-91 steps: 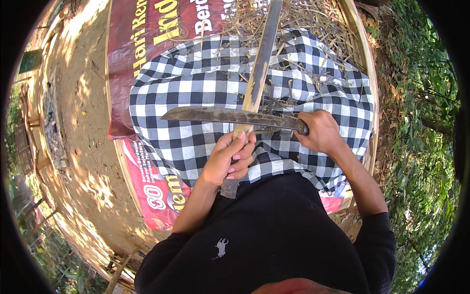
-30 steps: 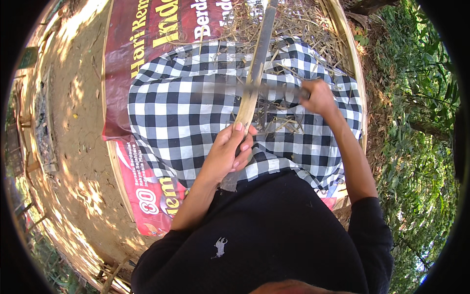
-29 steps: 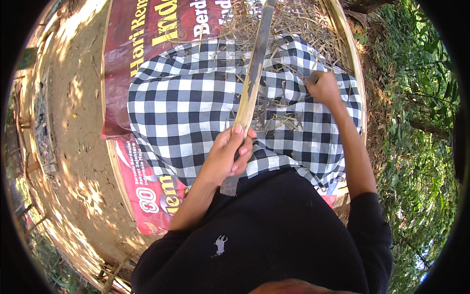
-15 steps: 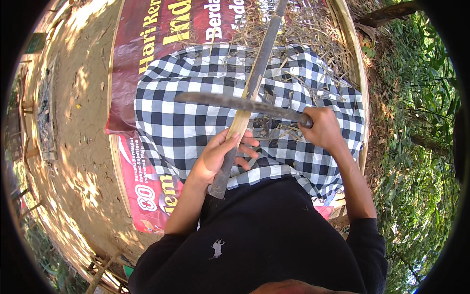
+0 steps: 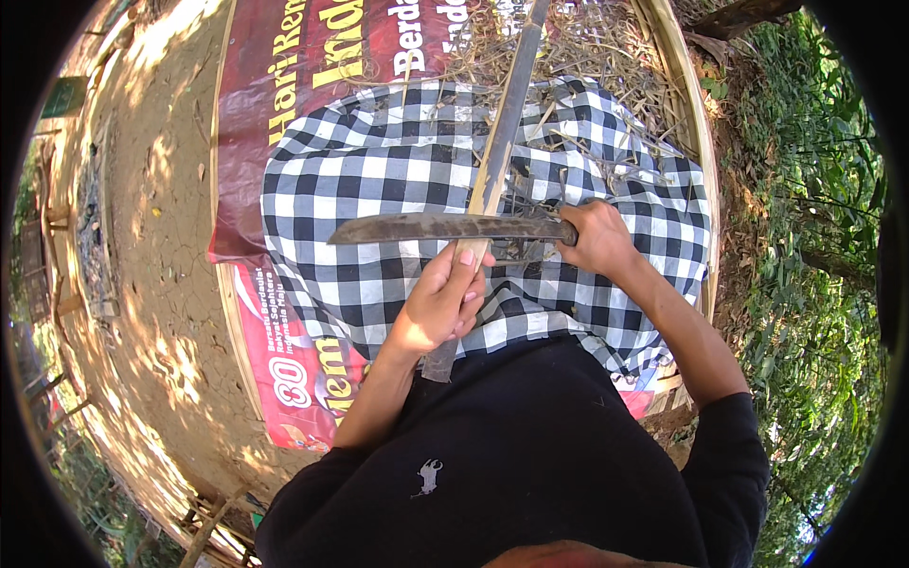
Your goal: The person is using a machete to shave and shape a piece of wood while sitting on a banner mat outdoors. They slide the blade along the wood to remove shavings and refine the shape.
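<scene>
A long, flat bamboo strip (image 5: 504, 133) runs from near my lap away over my legs, its face dark with a pale shaved stretch in the middle. My left hand (image 5: 440, 301) is wrapped round its near part, thumb on top. In my right hand (image 5: 598, 239) is the handle of a machete (image 5: 407, 227), gripped in a fist. The long, worn blade lies crosswise over the strip, just beyond my left fingertips, its tip pointing left. Whether the edge touches the bamboo I cannot tell. Black-and-white checked cloth (image 5: 322, 194) covers my legs beneath both.
Under me is a platform with a printed red banner (image 5: 246, 180) and a pale wooden edge (image 5: 699, 123). Thin shavings (image 5: 578, 57) are scattered at the far side and on the cloth. Bare dirt (image 5: 156, 246) lies left, green plants (image 5: 814, 312) right.
My left fingers, spread before, have closed round the bamboo strip, and that hand sits slightly farther up it. The machete has come a little to the left, its tip nearer me and its blade more level.
</scene>
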The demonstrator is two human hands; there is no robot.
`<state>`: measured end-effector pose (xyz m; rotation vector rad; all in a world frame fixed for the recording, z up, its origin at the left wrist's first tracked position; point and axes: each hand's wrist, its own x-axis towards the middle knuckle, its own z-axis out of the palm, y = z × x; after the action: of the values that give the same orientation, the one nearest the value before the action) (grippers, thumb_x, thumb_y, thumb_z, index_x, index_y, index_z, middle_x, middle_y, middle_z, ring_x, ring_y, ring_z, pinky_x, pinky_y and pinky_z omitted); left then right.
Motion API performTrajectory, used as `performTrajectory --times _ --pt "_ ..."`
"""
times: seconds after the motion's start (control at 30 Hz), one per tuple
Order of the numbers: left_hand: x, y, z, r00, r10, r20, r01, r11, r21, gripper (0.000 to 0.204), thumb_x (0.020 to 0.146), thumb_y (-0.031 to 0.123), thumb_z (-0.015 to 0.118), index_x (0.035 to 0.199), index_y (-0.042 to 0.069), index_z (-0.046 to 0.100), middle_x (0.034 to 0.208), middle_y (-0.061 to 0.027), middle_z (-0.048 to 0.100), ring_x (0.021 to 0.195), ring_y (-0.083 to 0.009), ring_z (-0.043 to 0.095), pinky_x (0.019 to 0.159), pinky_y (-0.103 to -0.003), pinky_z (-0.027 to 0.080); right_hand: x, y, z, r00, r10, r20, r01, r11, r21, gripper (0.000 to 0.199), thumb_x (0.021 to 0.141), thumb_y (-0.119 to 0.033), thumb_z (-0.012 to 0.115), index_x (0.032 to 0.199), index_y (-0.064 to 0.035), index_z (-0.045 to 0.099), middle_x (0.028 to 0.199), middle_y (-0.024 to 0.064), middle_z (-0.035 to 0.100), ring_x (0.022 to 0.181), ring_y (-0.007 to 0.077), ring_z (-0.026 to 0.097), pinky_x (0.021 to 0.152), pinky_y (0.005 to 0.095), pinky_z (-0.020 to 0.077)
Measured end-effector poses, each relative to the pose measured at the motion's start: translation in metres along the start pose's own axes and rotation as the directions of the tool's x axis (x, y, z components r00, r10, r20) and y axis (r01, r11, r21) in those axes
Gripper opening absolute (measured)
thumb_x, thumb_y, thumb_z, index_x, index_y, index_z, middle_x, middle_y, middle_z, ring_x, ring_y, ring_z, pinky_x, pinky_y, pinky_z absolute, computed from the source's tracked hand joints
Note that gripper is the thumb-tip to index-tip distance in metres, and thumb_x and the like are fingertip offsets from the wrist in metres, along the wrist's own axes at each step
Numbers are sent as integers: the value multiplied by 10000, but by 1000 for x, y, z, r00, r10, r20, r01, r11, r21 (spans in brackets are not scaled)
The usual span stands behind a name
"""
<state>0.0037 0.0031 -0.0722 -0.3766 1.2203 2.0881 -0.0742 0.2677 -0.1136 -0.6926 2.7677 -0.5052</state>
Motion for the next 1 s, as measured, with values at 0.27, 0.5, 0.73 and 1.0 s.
performTrajectory --times 0.27,0.5,0.73,1.0 --pt "-27 3 13 999 -35 0 35 998 -50 410 1101 374 336 1151 3 503 690 22 375 396 -28 314 339 -194 304 36 133 -57 781 533 -325 -586 805 -89 278 823 -199 630 786 69 693 773 319 659 791 436 694 758 507 563" --pt "3 -10 -10 996 0 85 11 991 -137 460 1069 345 461 1243 -75 536 953 -136 658 637 -133 624 518 -268 512 14 13 -73 909 407 -89 -364 879 307 185 794 -152 677 787 33 691 654 227 655 586 390 635 636 448 521" --pt "7 10 -4 996 17 82 -30 987 160 359 1082 274 415 1276 -24 458 943 -100 615 502 -99 551 389 -229 424 -12 -23 -32 993 117 21 -118 991 66 198 701 -181 746 755 -16 652 645 191 635 655 402 648 648 471 525" --pt "3 4 16 1000 -1 -14 2 994 107 315 1095 279 377 1221 6 470 800 -6 439 452 -24 352 356 -199 319 -14 -17 -10 989 132 66 -143 971 193 200 703 -184 743 742 -15 643 648 181 638 686 407 648 681 480 523"
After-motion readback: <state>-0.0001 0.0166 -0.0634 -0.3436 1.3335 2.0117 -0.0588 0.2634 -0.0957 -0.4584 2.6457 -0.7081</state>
